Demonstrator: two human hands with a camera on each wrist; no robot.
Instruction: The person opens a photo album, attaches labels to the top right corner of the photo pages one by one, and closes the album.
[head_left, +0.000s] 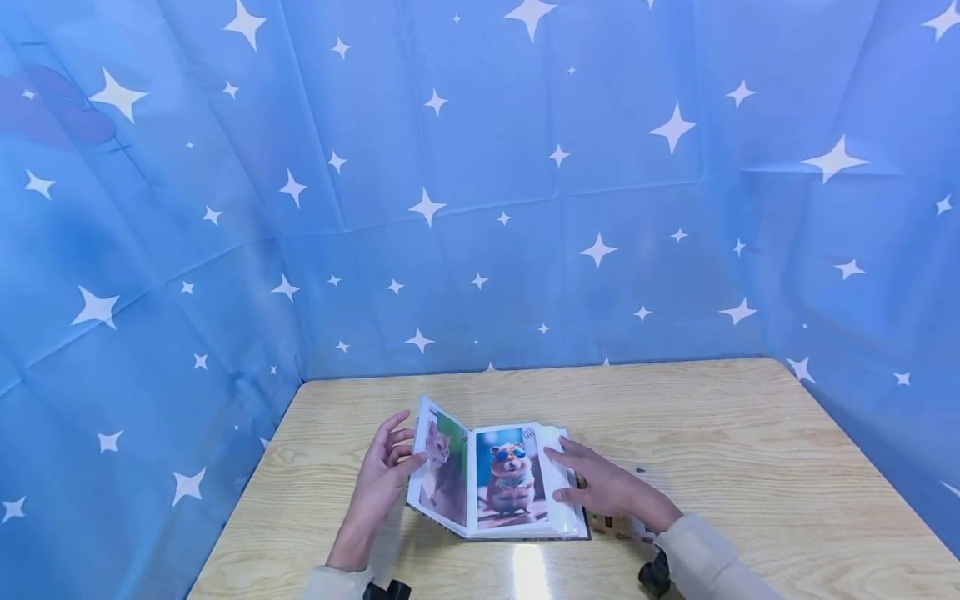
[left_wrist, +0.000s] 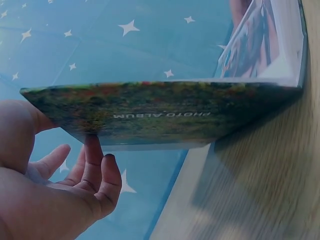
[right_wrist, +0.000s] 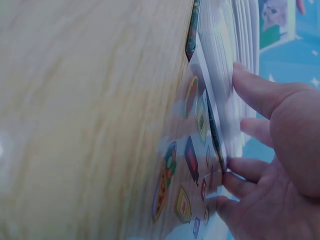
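Observation:
A photo album [head_left: 511,479] lies open on the table, a cat picture on its left side and a hamster in sunglasses on the right. Its front cover [left_wrist: 165,112], marked PHOTO ALBUM, is tilted up from the table. My left hand [head_left: 385,471] pinches that cover's outer edge, thumb inside and fingertips against the outside. On the opposite side my right hand [head_left: 603,482] touches the page edges with thumb and spread fingers. Many layered pages [right_wrist: 225,75] show there. A clear sheet of colourful stickers [right_wrist: 182,175] lies partly under the album's right edge, near my right fingers.
The wood-grain table [head_left: 750,450] carries the album and the sticker sheet. A blue curtain with white stars [head_left: 510,250] hangs behind and along both sides of it. A small dark object [head_left: 640,470] sits just beyond my right hand.

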